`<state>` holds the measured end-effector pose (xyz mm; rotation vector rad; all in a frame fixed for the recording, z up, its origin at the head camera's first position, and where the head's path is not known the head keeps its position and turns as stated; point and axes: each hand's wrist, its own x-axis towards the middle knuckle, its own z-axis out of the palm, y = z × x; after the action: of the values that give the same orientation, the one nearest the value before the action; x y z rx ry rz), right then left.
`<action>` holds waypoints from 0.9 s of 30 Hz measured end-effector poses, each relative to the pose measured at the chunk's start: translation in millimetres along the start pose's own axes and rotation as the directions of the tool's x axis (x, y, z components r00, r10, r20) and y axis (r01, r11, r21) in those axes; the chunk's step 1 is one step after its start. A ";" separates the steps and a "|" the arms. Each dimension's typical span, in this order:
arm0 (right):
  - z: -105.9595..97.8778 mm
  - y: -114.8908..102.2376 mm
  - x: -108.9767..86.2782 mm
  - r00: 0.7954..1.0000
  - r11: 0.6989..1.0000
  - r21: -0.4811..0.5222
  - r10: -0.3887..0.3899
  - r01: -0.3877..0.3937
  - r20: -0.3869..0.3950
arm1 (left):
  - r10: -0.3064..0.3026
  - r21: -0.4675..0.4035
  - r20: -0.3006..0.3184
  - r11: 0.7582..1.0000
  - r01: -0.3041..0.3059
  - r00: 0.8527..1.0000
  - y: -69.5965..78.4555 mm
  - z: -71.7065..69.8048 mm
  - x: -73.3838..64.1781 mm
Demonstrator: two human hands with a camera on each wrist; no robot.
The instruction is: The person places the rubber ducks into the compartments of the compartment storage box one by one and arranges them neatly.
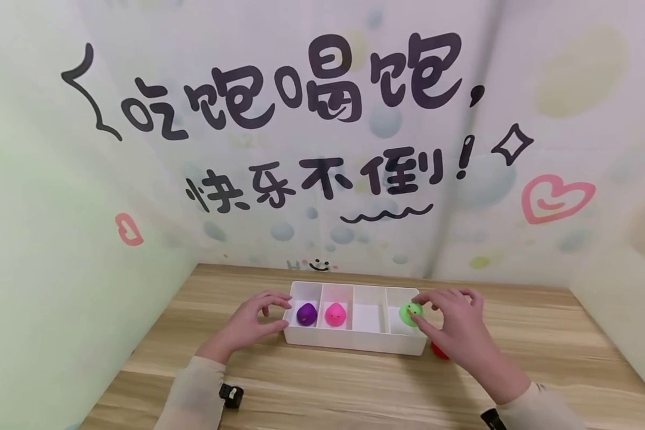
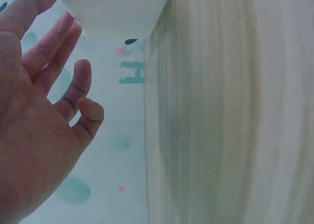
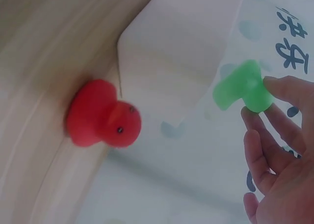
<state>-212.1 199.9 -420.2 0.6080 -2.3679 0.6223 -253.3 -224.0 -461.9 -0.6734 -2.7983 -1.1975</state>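
Observation:
A white box (image 1: 349, 342) with several compartments stands on the table. My left hand (image 1: 251, 319) is at its left end, thumb and fingers spread with the fingertips right at the end wall; the left wrist view shows relaxed fingers beside the box (image 2: 117, 13). Between the thumb and fingertips of my right hand (image 1: 458, 318) is a green rubber duck (image 3: 248, 84), held above the rightmost compartment. A purple duck (image 1: 307, 314) sits in the leftmost compartment and a pink duck (image 1: 335, 314) in the one beside it. The third compartment (image 1: 368, 318) shows only its white floor.
A red rubber duck (image 3: 105, 113) is on the wooden table near the box's right end, partly hidden by my right hand in the head view. Behind the table rises a printed wall covering (image 1: 322, 239) with dark lettering.

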 end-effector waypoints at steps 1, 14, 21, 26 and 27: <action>2.7 -2.0 2.1 1.000 1.000 0.004 -0.010 0.010 0.002 | -0.001 0.000 -0.001 1.000 0.001 1.000 -0.1 -0.1 -0.3; 31.3 -12.6 20.1 0.996 0.999 0.030 -0.032 0.030 0.085 | 0.003 -0.010 -0.005 1.000 -0.003 1.000 -0.5 -1.1 -1.8; 46.2 -17.0 27.0 0.989 0.998 0.033 -0.050 0.045 0.143 | -0.001 -0.012 -0.004 1.000 0.001 1.000 1.4 -2.7 -1.8; 54.7 -17.4 30.7 0.977 0.997 0.027 -0.076 0.072 0.201 | -0.002 -0.020 0.006 1.000 0.002 1.000 1.8 -1.5 -1.4; 56.1 -17.0 31.3 0.974 0.996 0.026 -0.085 0.081 0.208 | -0.001 -0.019 0.006 1.000 0.001 1.000 1.9 -1.2 -1.4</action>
<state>-249.4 146.9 -434.5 0.8109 -2.5182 0.5660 -251.5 -224.2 -460.0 -0.6775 -2.7957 -1.2256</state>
